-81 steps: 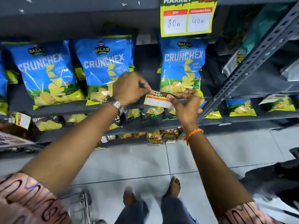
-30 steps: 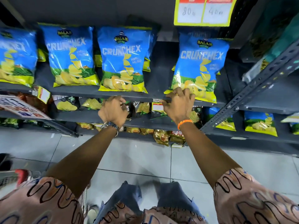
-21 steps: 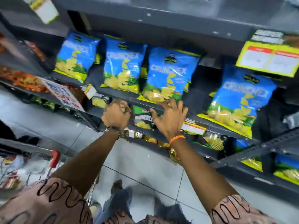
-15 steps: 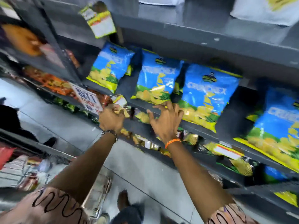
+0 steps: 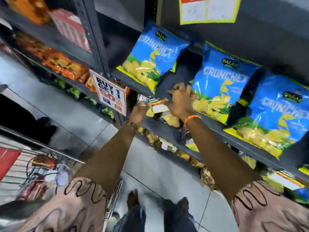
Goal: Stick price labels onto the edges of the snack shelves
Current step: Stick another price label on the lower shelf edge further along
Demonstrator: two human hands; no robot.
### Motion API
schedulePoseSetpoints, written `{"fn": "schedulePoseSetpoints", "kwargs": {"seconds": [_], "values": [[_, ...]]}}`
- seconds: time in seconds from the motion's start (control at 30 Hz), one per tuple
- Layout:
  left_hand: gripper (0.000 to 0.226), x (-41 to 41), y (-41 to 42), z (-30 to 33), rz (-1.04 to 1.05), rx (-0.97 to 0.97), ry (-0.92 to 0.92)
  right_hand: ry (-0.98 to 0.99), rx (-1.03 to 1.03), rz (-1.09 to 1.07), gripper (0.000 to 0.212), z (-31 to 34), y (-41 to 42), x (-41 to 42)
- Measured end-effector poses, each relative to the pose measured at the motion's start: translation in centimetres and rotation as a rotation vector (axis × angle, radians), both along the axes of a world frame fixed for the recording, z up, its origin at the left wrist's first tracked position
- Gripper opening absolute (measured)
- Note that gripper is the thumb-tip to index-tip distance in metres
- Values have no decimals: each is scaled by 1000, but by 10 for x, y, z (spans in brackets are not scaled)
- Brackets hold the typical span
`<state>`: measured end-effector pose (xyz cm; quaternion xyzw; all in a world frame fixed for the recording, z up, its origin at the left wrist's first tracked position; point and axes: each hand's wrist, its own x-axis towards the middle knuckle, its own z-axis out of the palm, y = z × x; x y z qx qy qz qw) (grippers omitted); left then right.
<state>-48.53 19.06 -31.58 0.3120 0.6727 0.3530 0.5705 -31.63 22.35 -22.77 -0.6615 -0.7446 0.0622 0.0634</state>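
A small yellow and white price label (image 5: 159, 105) sits at the front edge of the dark grey snack shelf (image 5: 215, 127), between my two hands. My left hand (image 5: 139, 113) pinches its left end. My right hand (image 5: 181, 100) lies over its right side, fingers spread against the shelf edge. Blue Crunchex chip bags (image 5: 222, 84) stand on the shelf just above. The picture is tilted and blurred, so the label's print is unreadable.
A "Buy 1 Get 1" sign (image 5: 111, 95) hangs left of my hands. A large yellow price card (image 5: 208, 10) hangs from the shelf above. Another label (image 5: 284, 180) is on a lower shelf at right. A wire shopping cart (image 5: 41, 171) stands at lower left on the tiled floor.
I have moved left along the shelf, away from the label stuck earlier. Both hands have come together on another small label at the shelf edge. The view has tilted strongly.
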Motion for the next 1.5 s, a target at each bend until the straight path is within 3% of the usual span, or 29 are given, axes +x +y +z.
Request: {"fn": "schedulePoseSetpoints", "kwargs": {"seconds": [0.03,0.1,0.27,0.37,0.43,0.53,0.63,0.83,1.0,1.37,1.5], "values": [[17,1,6,-3,-7,-5,-20,-17,-14,2,46,0,4,-2],[11,6,17,-6,-27,58,-16,-10,-15,12,35,-1,7,-5],[27,14,38,-21,127,160,-104,42,32,-29,14,-4,7,-12],[19,8,37,-30,144,184,-85,30,35,-47,11,-5,6,-15],[29,3,35,-30,147,191,-52,34,56,-63,11,-7,4,-16],[36,-1,33,-26,160,223,59,23,91,-113,15,-11,-4,-17],[23,-11,30,-16,154,261,189,35,104,-172,14,-19,-15,-21],[30,-26,27,10,51,423,578,144,95,-366,13,-31,-30,-26],[37,-26,38,22,-52,444,832,-6,138,-418,18,-32,-30,-31],[34,-23,46,22,-104,459,993,-151,123,-456,24,-35,-21,-32],[47,-25,45,20,-106,474,1038,-191,163,-426,34,-32,-19,-26]]}}
